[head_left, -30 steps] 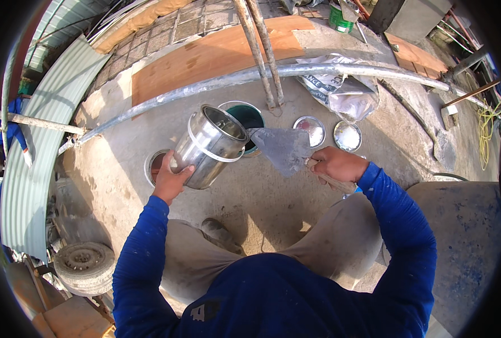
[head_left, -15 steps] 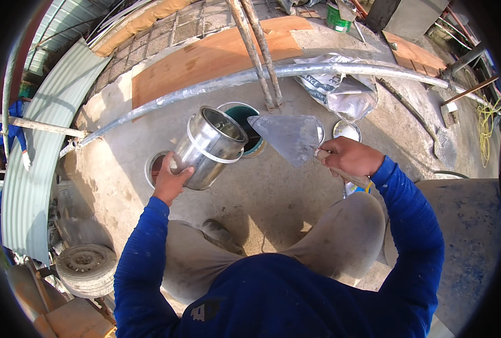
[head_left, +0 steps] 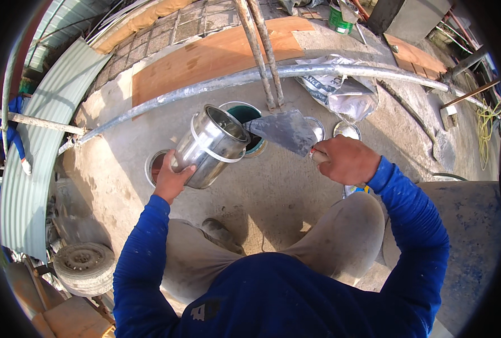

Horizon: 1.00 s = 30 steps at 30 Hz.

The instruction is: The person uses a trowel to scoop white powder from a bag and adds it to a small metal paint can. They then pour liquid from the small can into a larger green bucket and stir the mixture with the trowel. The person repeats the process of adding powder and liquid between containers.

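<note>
My left hand (head_left: 171,177) grips the lower back of a silver metal can (head_left: 200,158) with a white handle band, tilted toward the right above the floor. My right hand (head_left: 346,160) is wrapped round the handle of a trowel, its grey triangular blade (head_left: 284,132) angled left, with the tip at or near the can's rim. Behind them stands a dark green bucket (head_left: 255,145), partly hidden. A container with reddish contents (head_left: 156,163) sits behind my left hand. Two round metal lids (head_left: 347,129) lie right of the blade, one mostly covered by it.
A long metal pipe (head_left: 188,90) crosses beyond the containers, near two upright poles (head_left: 262,62), plywood (head_left: 166,73) and a crumpled sack (head_left: 340,96). Corrugated sheeting (head_left: 42,169) and a tyre (head_left: 84,265) lie left. Another person's blue sleeve (head_left: 15,141) shows at the far left. A shovel (head_left: 442,152) lies right.
My right hand has moved rightward with the trowel since a second ago, and the blade's angle has shifted. The can stays tilted in my left hand with little movement.
</note>
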Motion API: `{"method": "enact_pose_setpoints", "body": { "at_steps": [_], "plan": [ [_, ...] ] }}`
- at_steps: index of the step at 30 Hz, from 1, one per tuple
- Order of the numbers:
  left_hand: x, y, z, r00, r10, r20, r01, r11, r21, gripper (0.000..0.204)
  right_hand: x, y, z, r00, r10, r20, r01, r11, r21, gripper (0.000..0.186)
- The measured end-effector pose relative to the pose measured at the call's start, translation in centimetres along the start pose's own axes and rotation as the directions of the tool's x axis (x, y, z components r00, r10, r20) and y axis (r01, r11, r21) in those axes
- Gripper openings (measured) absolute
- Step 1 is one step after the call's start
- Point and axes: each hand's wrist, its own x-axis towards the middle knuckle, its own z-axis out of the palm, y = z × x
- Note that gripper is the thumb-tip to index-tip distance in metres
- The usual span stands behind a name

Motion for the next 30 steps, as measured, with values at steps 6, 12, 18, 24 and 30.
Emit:
{"method": "enact_pose_setpoints", "body": {
  "at_steps": [6,12,18,24,30],
  "plan": [
    [-0.1,0.2,0.0,1.0,0.021,-0.007,-0.021,1.0,0.02,0.098,1.1,0.1,1.2,0.999,-0.033,-0.021,0.032,0.999,-0.035,0.039],
    [-0.2,0.3,0.1,1.0,0.015,-0.014,-0.015,1.0,0.011,0.098,1.9,-1.6,2.9,0.988,-0.062,-0.14,0.041,0.988,-0.147,0.036],
    [0.3,-0.4,0.1,1.0,-0.015,-0.011,0.015,1.0,-0.021,0.098,1.7,-2.3,4.1,0.98,-0.057,-0.192,0.014,0.977,-0.215,0.03],
    [0.2,0.2,-0.1,0.999,-0.029,0.016,0.028,0.999,0.021,0.1,1.7,0.5,5.5,0.975,-0.028,-0.219,-0.013,0.983,-0.185,0.039],
    [0.4,-0.4,0.0,1.0,-0.015,-0.004,0.015,1.0,0.027,0.101,0.1,-0.3,5.0,0.974,-0.009,-0.227,-0.02,0.992,-0.122,0.037]
  ]
}}
